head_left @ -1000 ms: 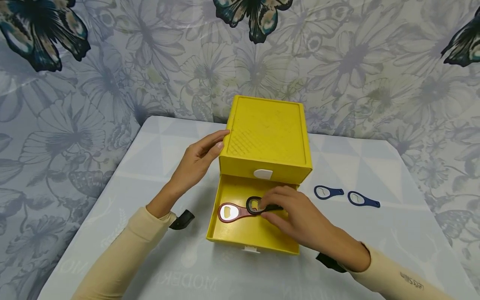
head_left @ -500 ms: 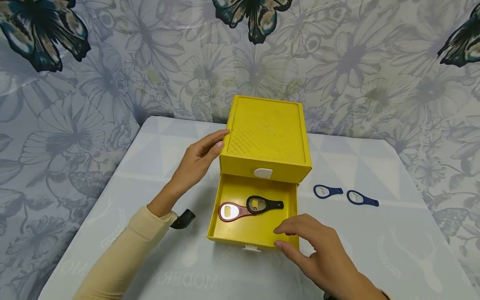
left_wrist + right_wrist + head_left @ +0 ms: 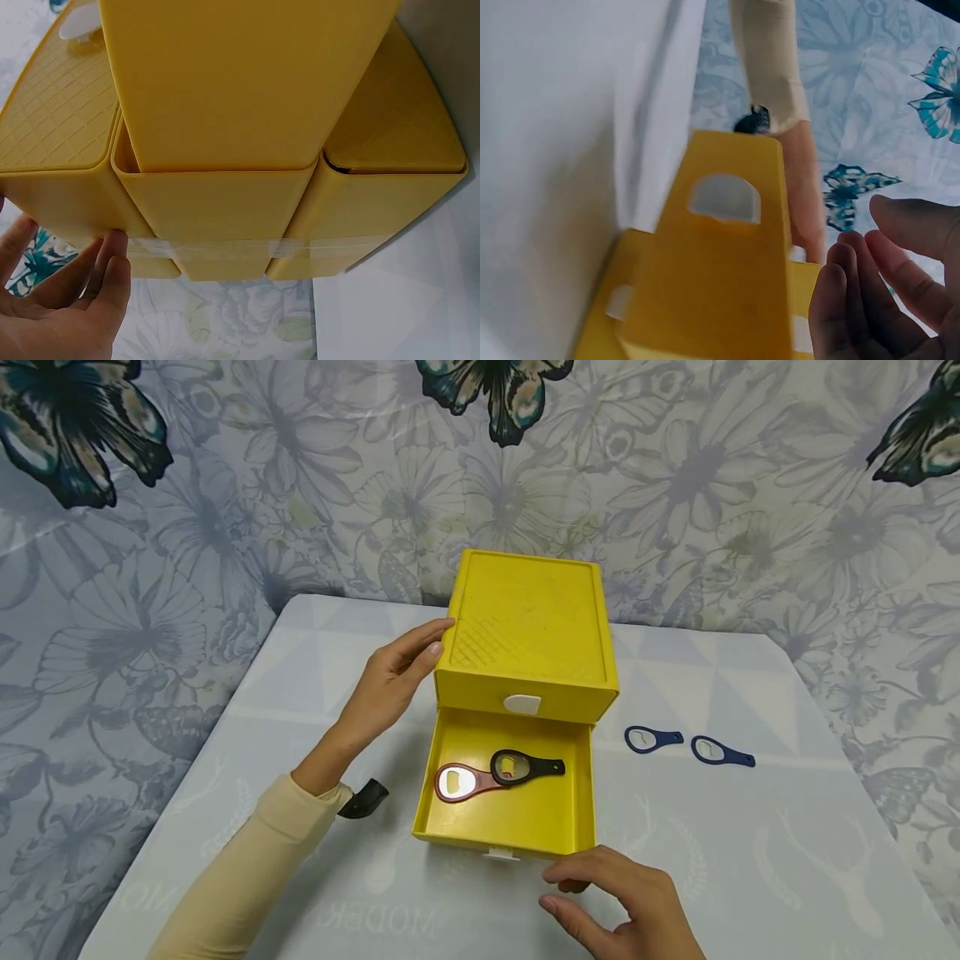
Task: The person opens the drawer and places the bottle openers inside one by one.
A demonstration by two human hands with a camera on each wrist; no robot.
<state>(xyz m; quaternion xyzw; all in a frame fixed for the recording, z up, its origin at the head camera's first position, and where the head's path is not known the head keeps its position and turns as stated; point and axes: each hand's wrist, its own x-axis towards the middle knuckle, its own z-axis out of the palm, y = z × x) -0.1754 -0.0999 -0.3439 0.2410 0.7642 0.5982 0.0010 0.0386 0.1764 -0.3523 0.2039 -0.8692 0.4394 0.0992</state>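
Note:
A yellow drawer unit stands on the table with one drawer pulled out below the top one. In that drawer lie a dark red bottle opener and a black bottle opener, whose ring overlaps the red handle. My left hand rests its fingertips against the unit's left side; the left wrist view shows these fingers on the side wall. My right hand, holding nothing, hovers by the drawer's front right corner with fingers loosely bent. In the right wrist view its fingers are apart from the drawer.
Two blue bottle openers lie on the table right of the unit. White pull tabs sit on the drawer fronts. A patterned wall covering rises behind the table.
My right hand has let go of the black bottle opener in the drawer and drawn back toward the front right, out of the drawer. My left hand has stayed at the unit's side.

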